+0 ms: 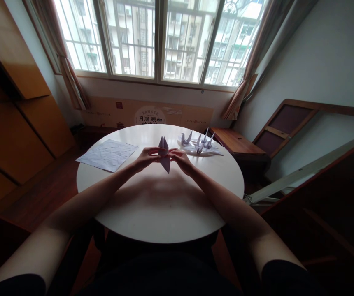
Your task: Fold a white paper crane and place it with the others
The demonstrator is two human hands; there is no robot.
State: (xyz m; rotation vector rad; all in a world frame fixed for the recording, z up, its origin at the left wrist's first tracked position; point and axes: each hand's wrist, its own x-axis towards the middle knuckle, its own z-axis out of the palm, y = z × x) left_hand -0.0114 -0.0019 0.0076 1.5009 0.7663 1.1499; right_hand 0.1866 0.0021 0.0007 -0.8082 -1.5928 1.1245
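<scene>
My left hand (146, 157) and my right hand (180, 159) meet above the middle of a round white table (152, 205). Both pinch a partly folded piece of pale paper (164, 158), whose points stick up and down between my fingers. Behind my right hand, several finished paper cranes (199, 144) stand on the table. A creased flat sheet of paper (108, 154) lies on the table to the left of my left hand.
A barred window (161, 39) with curtains fills the far wall. A printed cardboard panel (147, 115) leans below it. Wooden cabinets (13, 111) stand at left. A low wooden bench (237, 142) and a leaning wooden frame (288, 123) are at right.
</scene>
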